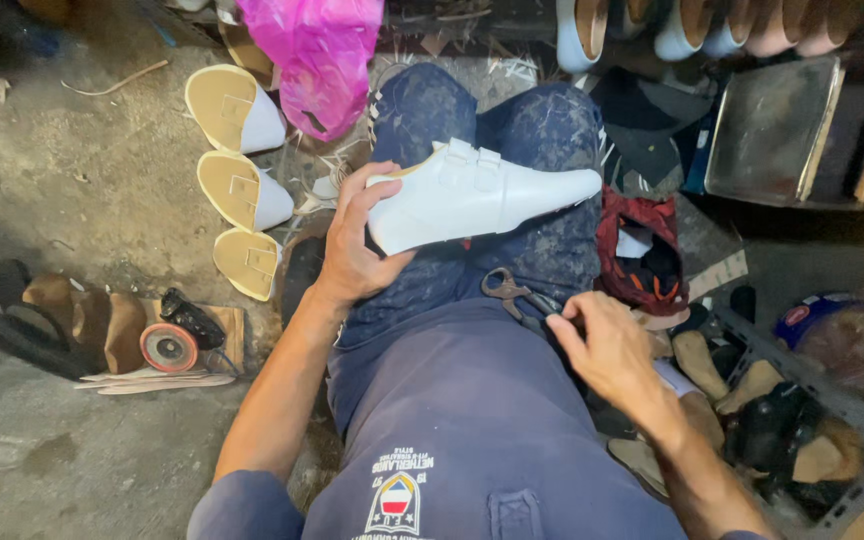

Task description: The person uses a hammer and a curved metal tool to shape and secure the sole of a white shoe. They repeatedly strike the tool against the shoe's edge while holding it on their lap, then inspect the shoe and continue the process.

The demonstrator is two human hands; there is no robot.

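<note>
**Q:** what's going on around your hands there? looks cramped

**A:** Yeah, pretty tight. My left hand [357, 245] is wrapped around the heel end of a white shoe [477, 195] with two straps, which lies across my knees, toe pointing away from that hand toward my right. My right hand [602, 345] is down on my thigh, fingers pinched on the handles of a pair of pincers [512, 293], whose head lies between my two hands.

**Q:** and the stuff around you?

**A:** Out past my left hand, three white shoe pieces [242, 190] lie sole-up in a row on the floor, with a pink plastic bag [322, 55] just beyond them. Further left of that hand sits a small angle grinder [177, 335] on a wooden block, next to some brown lasts. Just past my right hand there's a red and black cloth [637, 250], and beside my right wrist a crate [852, 420] of wooden lasts. A metal tray [772, 130] leans further out.

**Q:** floor?

**A:** Bare grey concrete [72, 180], dusty, scraps scattered about.
</note>
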